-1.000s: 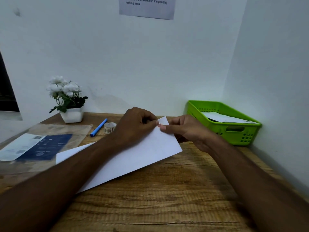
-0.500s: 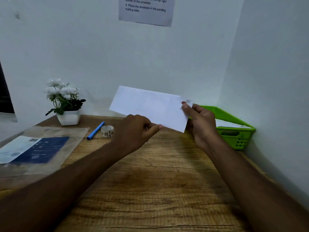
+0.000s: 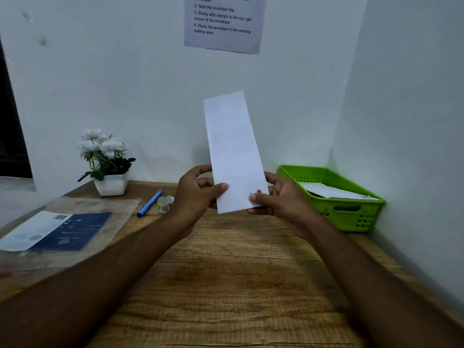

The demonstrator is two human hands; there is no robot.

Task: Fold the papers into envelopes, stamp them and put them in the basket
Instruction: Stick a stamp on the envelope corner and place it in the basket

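- A long, narrow strip of folded white paper (image 3: 232,151) is held in the air above the brown wood-grain bench (image 3: 226,285), touching nothing but the two hands.
- Its long axis stands nearly upright, with the top leaning slightly left and its flat face towards the camera.
- The left grip (image 3: 194,194) pinches the lower left edge, thumb on the front and fingers curled behind.
- The right grip (image 3: 278,197) pinches the lower right corner the same way.
- The bright green perforated plastic basket (image 3: 341,219) sits in the bench's far right corner, near the right grip and well apart from the left. Any drop-off therefore probably falls to the right grip.
- The basket already holds white paper lying flat.
- The paper looks thin, matte and stiff enough to stand unsupported. Small marks by the right thumb are too small to tell.
- A blue pen (image 3: 150,203) and a small pale roll (image 3: 164,204) lie to the left of the left grip.
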